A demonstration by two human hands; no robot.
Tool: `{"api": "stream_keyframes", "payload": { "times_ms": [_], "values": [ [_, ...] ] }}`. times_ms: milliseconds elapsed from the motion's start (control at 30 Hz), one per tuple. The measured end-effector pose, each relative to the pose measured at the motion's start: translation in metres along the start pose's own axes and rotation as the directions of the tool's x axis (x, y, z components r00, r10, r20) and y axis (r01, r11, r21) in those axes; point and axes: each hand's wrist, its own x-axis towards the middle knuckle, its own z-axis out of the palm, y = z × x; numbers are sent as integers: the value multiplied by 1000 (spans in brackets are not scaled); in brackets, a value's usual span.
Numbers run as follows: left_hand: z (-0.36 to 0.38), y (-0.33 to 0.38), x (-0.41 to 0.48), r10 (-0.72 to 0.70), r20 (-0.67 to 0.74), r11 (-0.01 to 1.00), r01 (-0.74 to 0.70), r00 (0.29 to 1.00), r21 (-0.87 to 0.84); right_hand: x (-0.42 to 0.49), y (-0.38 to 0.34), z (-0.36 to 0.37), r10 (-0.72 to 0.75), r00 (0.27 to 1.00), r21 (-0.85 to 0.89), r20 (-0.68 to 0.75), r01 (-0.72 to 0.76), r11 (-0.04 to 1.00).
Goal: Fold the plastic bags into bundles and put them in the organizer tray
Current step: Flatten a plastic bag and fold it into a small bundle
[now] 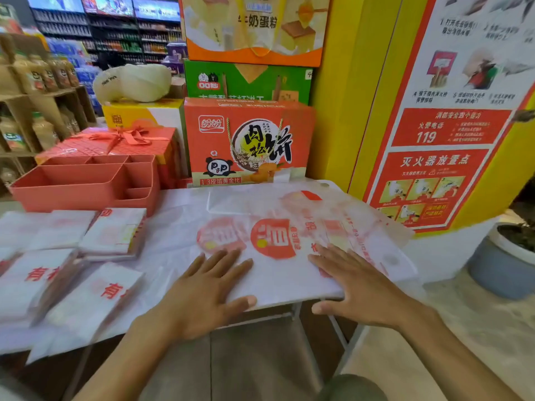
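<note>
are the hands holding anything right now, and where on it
Nothing is gripped. The left hand and right hand both lie flat, fingers straight, pressing the near edge of the spread plastic bag.

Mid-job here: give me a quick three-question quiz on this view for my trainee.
1. True or false: the left hand and right hand both rest open-fingered on the spread plastic bag.
2. Where does the organizer tray stand? A rear left; B under the hands; C on the floor.
3. Do the folded bundles lie in the tray yet?
Key: 1 true; 2 A; 3 no, they lie in front of it.
</note>
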Motion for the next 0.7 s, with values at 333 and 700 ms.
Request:
{"api": "stream_keyframes", "payload": {
  "times_ms": [333, 700],
  "values": [
    [-6, -1, -12, 38, -67, 998, -40, 997, -38, -50, 56, -23, 199, 978, 401, -68, -156, 903],
    [-46, -31, 32, -174, -216, 914, 75, 961, -400, -39, 83, -36, 544, 747, 619, -382, -230, 751]
  ]
}}
